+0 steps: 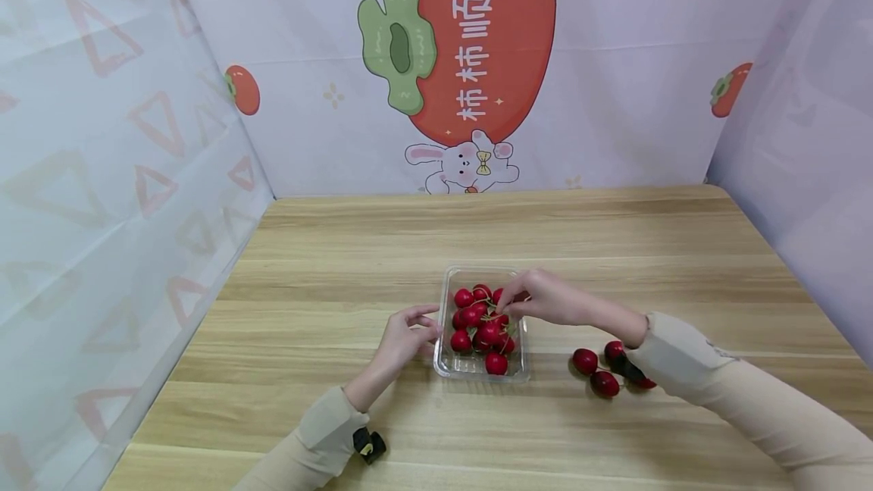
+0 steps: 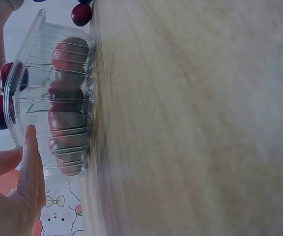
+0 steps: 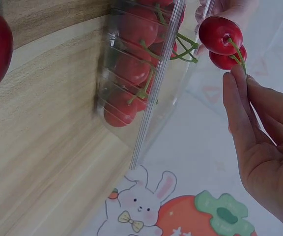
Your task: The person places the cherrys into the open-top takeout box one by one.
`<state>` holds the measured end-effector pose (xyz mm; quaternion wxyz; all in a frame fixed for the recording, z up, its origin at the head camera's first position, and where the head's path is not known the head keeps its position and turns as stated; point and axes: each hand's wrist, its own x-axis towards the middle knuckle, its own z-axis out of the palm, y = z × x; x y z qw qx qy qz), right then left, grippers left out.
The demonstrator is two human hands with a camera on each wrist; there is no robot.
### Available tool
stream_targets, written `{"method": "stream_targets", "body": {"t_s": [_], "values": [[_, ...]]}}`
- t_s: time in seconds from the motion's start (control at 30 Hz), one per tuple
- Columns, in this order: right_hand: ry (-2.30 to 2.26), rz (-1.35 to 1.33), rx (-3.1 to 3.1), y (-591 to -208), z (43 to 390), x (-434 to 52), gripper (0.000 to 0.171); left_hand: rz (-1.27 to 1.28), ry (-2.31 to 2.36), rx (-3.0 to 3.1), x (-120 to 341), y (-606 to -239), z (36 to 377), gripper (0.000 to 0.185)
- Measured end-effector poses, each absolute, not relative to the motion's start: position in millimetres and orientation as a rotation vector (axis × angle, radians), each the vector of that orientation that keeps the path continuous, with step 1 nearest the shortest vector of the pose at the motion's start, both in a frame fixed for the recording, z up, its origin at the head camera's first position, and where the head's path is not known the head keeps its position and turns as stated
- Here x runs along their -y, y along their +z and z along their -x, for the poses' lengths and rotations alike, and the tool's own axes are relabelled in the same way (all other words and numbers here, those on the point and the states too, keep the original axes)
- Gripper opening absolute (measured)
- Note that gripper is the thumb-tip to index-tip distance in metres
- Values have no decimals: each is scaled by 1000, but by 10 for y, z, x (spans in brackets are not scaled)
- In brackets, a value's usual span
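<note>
A clear plastic tray (image 1: 446, 366) on the table holds several red cherries (image 1: 472, 315) with green stems. My right hand (image 1: 549, 298) is over its right side. Between thumb and fingertips it pinches the stems of two cherries (image 3: 220, 35), which hang above the rim in the left wrist view. My left hand (image 1: 404, 336) is at the tray's left side. Its extended fingers (image 2: 29, 160) touch the rim and outer wall. More dark red cherries (image 1: 604, 384) lie on the table right of the tray, partly hidden by the right sleeve.
The wood-grain table (image 1: 327, 248) meets a white printed backdrop (image 1: 300, 127) with a persimmon and a rabbit. White cloth (image 1: 82, 173) with triangle shapes hangs on the left. A small black object (image 1: 369, 445) is beside the left sleeve cuff.
</note>
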<state>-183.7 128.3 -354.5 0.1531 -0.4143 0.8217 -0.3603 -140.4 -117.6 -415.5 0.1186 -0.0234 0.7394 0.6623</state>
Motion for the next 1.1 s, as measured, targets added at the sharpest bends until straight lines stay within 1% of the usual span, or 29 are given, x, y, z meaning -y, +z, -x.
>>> {"method": "stream_targets", "body": {"t_s": [0.1,0.33,1.1], "values": [[-1004,1220,-2356,-3560,1834,-1235,11,64,1927,-2171,1156,-4046,1355,37],[-1016,1200,-2283,-3589,1808,-1132,10,61,1952,-2169,1187,-4231,1424,40],[-871,1270,-2294,-3687,1765,-960,9,66,1960,-2154,1189,-4224,1425,40]]}}
